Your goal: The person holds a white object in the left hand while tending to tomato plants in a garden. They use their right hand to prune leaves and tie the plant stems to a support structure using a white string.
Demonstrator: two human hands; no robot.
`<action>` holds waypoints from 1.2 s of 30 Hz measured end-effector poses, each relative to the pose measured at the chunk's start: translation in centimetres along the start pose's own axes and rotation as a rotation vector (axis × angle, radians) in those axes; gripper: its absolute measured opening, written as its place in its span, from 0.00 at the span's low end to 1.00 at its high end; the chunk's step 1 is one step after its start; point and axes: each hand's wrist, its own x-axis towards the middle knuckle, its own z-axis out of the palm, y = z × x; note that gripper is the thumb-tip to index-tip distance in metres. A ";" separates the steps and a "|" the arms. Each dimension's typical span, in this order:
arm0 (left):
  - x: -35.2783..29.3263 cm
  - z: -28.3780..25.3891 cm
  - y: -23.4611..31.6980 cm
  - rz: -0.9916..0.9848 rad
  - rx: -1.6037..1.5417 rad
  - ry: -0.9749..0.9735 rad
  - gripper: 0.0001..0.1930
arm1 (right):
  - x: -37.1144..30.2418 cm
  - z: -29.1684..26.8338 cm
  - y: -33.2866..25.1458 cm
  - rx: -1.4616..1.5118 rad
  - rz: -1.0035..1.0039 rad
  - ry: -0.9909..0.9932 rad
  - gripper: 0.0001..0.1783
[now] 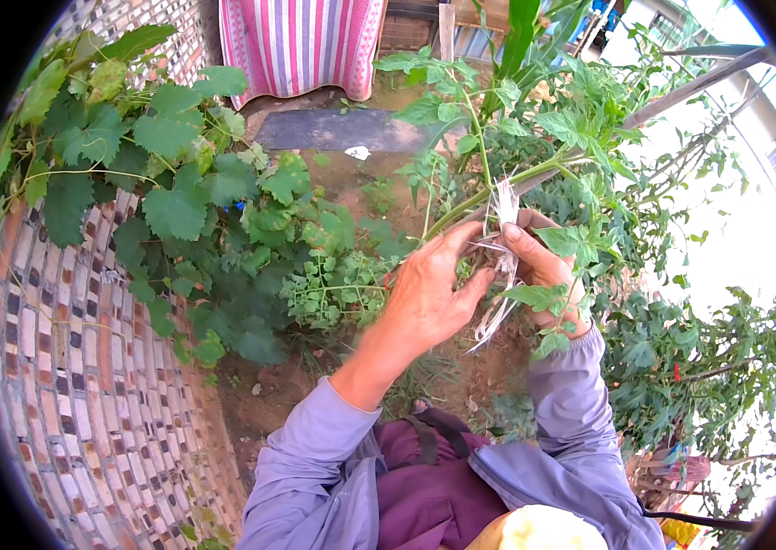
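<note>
A shredded white plastic strip hangs around a green plant stem, and its frayed ends trail below my fingers. My left hand is closed beside the stem, thumb and fingers pinching at the strip. On the other side, my right hand has its thumb bent over the same strip, with its fingers partly behind leaves. The stem leans up to the right along a wooden stick and carries lobed green leaves. The exact grip between the fingertips is partly hidden.
Grape vine leaves spread at the left against a brick wall. Striped pink cloth hangs at the back above a dark slab on the soil. Dense leafy plants stand at the right.
</note>
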 end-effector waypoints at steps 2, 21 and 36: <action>-0.7 0.1 -0.2 -0.231 -0.149 -0.187 0.12 | 0.1 0.4 -0.7 0.401 0.225 0.005 0.11; 4.7 -0.8 -0.2 0.221 0.322 -0.196 0.07 | -4.9 1.1 -3.6 0.050 0.231 -0.085 0.17; 4.8 -0.7 0.6 0.422 0.297 0.084 0.24 | -6.5 2.5 -4.7 -0.138 0.097 -0.306 0.08</action>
